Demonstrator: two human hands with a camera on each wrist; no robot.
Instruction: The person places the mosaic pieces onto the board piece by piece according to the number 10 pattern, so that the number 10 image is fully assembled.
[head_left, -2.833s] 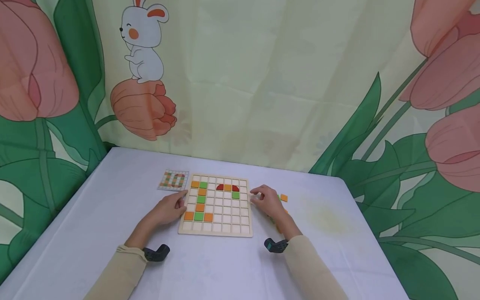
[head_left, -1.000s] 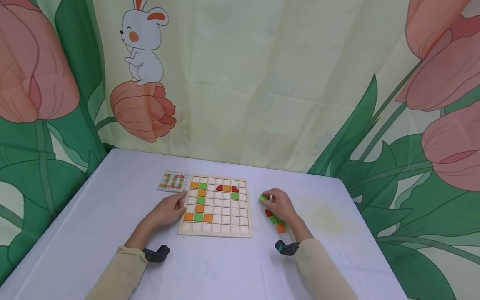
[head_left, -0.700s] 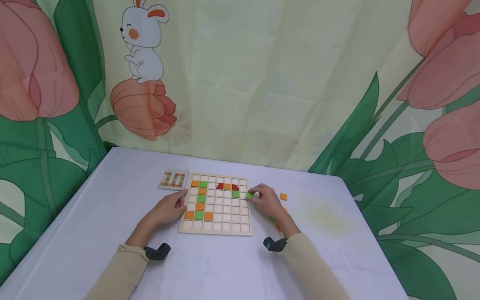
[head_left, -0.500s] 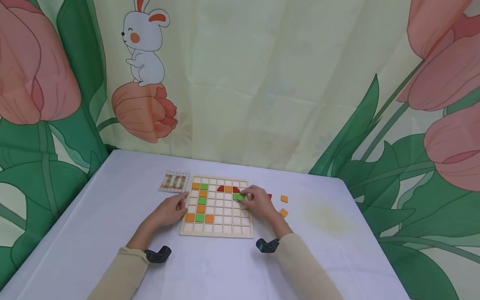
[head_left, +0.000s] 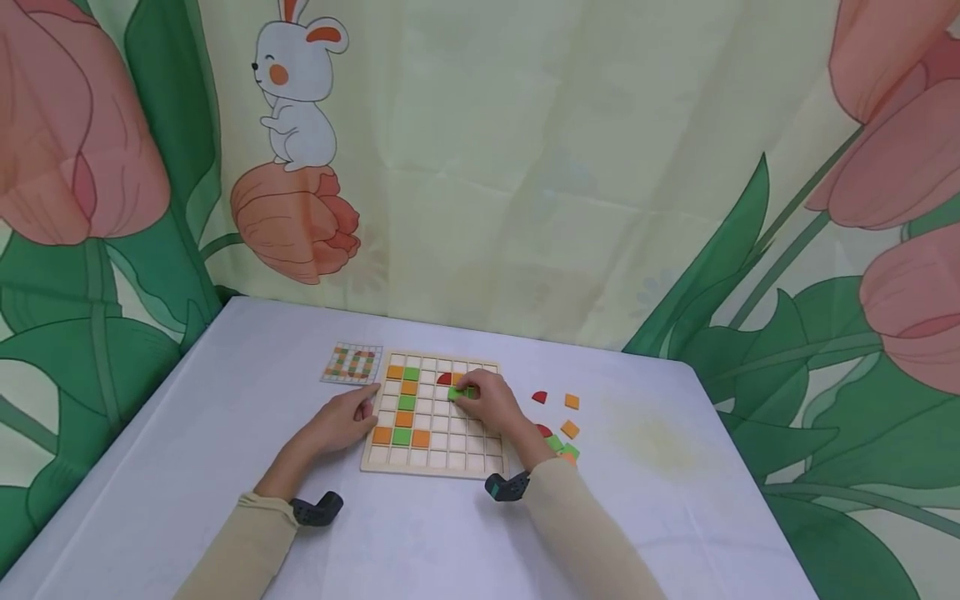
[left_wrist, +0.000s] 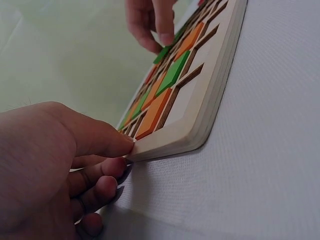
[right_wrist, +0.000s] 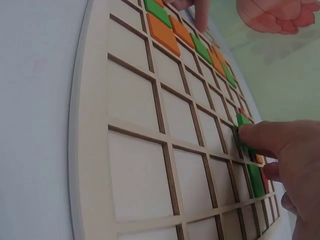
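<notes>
moved green tile (head_left: 454,394) over board (head_left: 457,442) toward left hand (head_left: 345,418); pinching with right hand (head_left: 489,402), loosely touching board edge with left.

Grid board (head_left: 433,457) near the middle of the table (head_left: 420,542), curtain (head_left: 480,208) behind the far edge. Card (head_left: 352,362) just left of the board's far left corner. In the board's left part, a column of tiles (head_left: 407,402). Right of the board, loose tiles (head_left: 570,429). Left hand (head_left: 343,421) at the left rim; right hand (head_left: 491,402) over the far part, held tile (head_left: 454,394) between thumb and finger.
</notes>
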